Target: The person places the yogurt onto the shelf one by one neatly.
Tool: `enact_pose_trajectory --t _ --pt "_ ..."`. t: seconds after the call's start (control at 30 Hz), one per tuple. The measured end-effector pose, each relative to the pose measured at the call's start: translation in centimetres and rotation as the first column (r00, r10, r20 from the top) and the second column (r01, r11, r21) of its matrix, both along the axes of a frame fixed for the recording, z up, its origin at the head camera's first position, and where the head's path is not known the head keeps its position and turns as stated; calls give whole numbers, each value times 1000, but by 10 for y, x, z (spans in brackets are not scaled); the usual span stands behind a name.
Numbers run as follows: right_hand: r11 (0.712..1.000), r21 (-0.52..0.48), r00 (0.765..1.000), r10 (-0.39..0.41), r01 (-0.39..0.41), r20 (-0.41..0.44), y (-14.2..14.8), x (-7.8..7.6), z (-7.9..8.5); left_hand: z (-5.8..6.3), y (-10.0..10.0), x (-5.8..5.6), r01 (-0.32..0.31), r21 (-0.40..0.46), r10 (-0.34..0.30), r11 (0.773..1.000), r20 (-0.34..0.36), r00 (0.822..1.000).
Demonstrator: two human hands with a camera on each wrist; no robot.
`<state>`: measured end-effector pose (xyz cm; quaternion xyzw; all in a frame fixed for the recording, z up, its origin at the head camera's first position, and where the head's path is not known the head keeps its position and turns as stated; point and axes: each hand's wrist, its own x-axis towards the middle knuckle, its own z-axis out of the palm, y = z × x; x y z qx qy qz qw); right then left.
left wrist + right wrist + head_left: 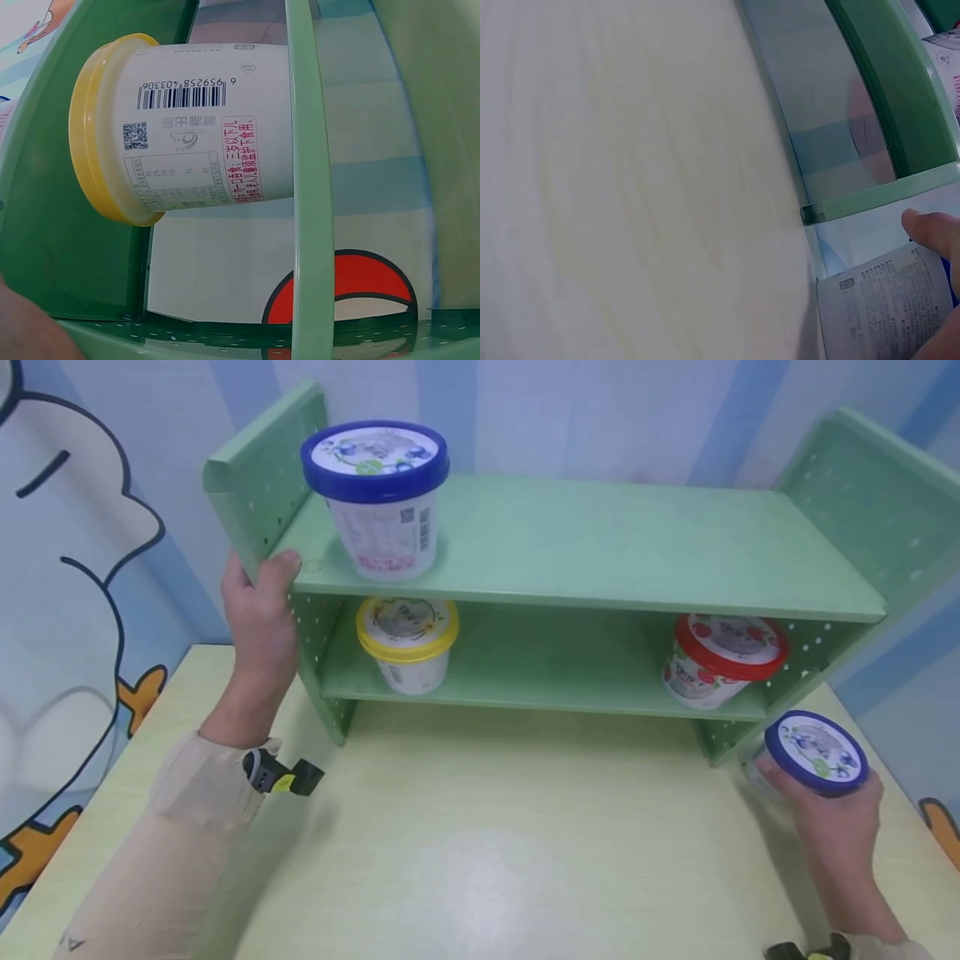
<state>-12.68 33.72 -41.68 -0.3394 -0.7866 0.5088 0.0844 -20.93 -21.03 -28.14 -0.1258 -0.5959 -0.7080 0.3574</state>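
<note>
My left hand (pixel 262 631) grips the left side panel of a green two-tier shelf (pixel 592 539), its thumb on the panel's front edge. Over at the right end of the shelf, my right hand (pixel 836 827) holds a white tub with a blue lid (pixel 817 753), fingers around its sides. The right wrist view shows that tub's printed side (pixel 881 307) beside the shelf's end. Another blue-lidded tub (pixel 382 531) stands upright on the upper board at the left. Below it on the lower board is a yellow-lidded tub (pixel 408 647), its barcode facing the left wrist camera.
A red-lidded tub (pixel 723 664) stands at the right end of the lower board. The shelf rests on a pale wooden table (pixel 480 835), against a blue striped wall (pixel 570 418) with cartoon drawings at the sides.
</note>
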Motion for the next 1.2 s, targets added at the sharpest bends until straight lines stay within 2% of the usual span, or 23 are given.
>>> enact_pose_trajectory --t 0.17,0.5,0.77,1.2 --pt "1000 -7 1000 -3 3 8 3 0 -3 0 -1 1 12 -1 -12 1000 16 1000" --pt "1000 -1 999 -7 7 39 6 -3 -5 -1 -1 0 1 -8 -1 1000 -1 1000" --pt "1000 -9 999 -12 13 34 6 -4 -5 0 -1 0 5 8 -5 1000 9 1000" --pt "1000 -16 1000 -21 21 22 5 -3 -3 -1 -1 1 -11 -23 11 1000 -8 1000"
